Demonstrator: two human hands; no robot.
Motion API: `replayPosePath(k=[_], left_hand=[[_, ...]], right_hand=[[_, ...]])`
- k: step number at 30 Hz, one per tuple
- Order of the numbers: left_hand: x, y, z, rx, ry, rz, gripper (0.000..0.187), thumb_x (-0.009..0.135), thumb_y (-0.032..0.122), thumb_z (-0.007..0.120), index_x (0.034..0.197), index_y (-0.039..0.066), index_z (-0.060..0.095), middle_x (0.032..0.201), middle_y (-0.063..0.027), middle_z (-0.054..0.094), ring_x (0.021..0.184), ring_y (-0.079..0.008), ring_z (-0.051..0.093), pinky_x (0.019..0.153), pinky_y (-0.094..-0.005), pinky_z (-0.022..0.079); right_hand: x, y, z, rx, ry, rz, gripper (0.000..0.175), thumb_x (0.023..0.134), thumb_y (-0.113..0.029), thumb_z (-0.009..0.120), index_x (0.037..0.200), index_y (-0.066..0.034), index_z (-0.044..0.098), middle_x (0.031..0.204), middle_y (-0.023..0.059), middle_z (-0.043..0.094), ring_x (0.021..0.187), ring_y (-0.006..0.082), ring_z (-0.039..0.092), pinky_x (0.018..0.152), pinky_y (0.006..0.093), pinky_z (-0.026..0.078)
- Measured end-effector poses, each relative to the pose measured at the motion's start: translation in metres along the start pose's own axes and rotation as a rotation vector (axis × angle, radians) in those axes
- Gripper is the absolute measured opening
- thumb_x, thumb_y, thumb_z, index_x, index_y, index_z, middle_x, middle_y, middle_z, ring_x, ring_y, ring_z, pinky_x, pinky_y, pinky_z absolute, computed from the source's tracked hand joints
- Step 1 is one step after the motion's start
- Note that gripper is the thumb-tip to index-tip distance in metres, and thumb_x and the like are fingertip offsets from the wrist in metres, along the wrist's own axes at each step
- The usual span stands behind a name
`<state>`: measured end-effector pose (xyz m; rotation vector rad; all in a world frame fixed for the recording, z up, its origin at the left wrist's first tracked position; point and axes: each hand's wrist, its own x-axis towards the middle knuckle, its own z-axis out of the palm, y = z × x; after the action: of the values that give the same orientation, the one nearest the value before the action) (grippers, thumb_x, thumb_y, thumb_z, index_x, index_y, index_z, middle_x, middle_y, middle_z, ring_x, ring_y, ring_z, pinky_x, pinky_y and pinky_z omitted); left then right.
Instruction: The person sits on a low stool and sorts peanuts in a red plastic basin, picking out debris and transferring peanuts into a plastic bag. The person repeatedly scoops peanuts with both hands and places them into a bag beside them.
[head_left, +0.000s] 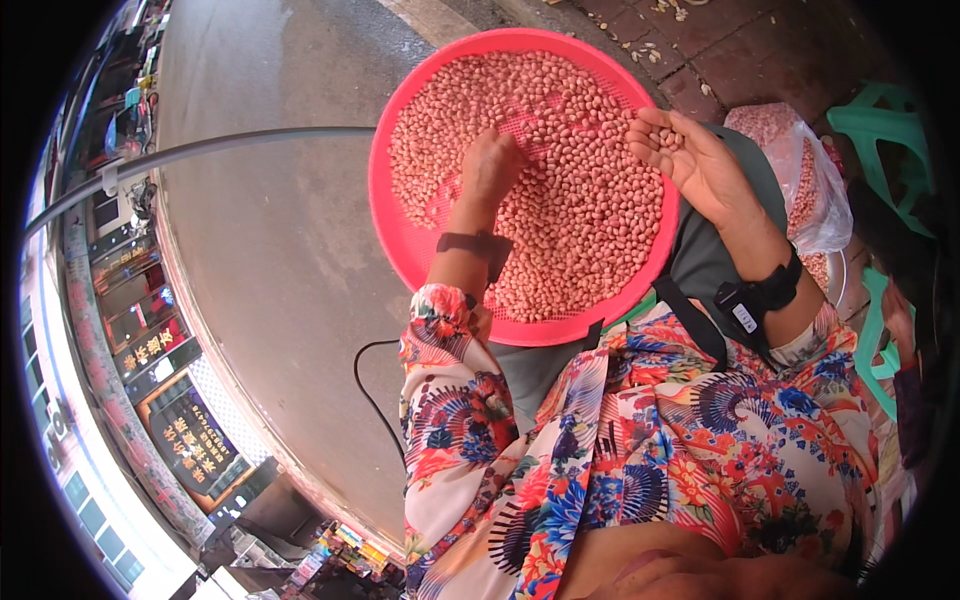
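Observation:
A round pink plastic sieve basket (527, 334) rests over my lap, holding a spread of shelled, reddish-skinned peanuts (592, 217). My left hand (491, 169) is down at the peanuts left of the basket's middle, its fingers curled; the fingertips are hidden, so whether it grips any is unclear. Palm up at the basket's right rim, my right hand (690, 161) cups several peanuts (666, 138) in its bent fingers. Mesh shows through around the left hand and near the lower left of the basket.
At the right, a clear plastic bag (825, 187) of peanuts stands over a metal-rimmed container (840, 277). Green plastic stools (877, 127) are beyond, with another person's hand (896, 315) at the far right. Shell bits (646, 54) litter the paving; a road (285, 262) lies left.

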<state>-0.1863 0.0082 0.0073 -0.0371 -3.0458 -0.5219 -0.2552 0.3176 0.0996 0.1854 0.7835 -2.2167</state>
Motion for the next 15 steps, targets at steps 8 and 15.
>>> replayPosePath(k=[8,15], left_hand=[[0.014,0.001,0.007,-0.106,0.393,-0.067,0.004,0.077,0.010,0.066,0.078,0.008,0.063,0.073,-0.0130,0.060,0.070,-0.0332,0.061,0.063,-0.0428,0.050],[0.056,-0.008,0.016,-0.057,0.428,-0.077,0.004,0.076,0.009,0.067,0.075,0.008,0.063,0.073,-0.0135,0.060,0.069,-0.0344,0.060,0.063,-0.0436,0.050]], right_hand=[[-0.002,-0.001,0.001,0.000,-0.003,0.001,0.035,0.100,-0.021,0.047,0.118,0.0078,0.056,0.111,0.0168,0.063,0.103,0.0246,0.062,0.095,0.0359,0.051],[-0.001,-0.001,0.002,-0.031,-0.011,-0.008,0.036,0.100,-0.021,0.046,0.118,0.0078,0.056,0.111,0.0171,0.063,0.104,0.0246,0.062,0.095,0.0361,0.051]])
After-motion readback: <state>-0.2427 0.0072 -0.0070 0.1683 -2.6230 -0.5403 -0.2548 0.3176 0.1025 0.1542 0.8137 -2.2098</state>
